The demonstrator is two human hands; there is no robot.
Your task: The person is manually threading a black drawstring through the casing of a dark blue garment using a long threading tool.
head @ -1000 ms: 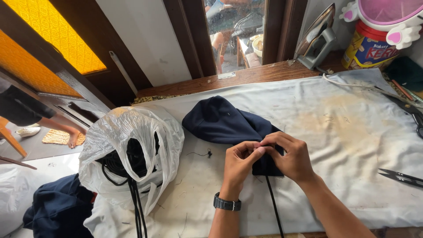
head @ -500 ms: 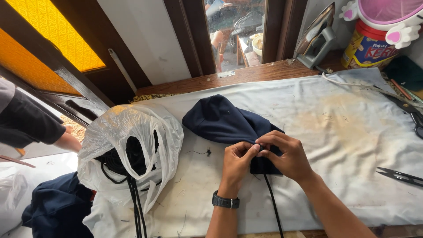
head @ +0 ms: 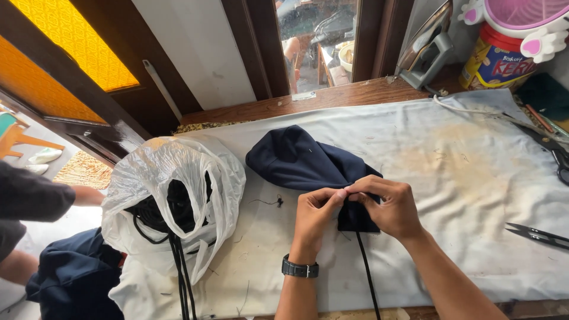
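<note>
Two hands, left hand and right hand, pinching shut on the near edge of the dark blue cloth in the middle of the white table cover, black string hanging down toward the near edge. Best done slowly: pinch kept tight, string kept straight, cloth kept flat. Farther left, plastic bag full of black strings; farther back, iron by the window.

One head-worn camera looks steeply down, close over the cloth-covered table toward the window.
</note>
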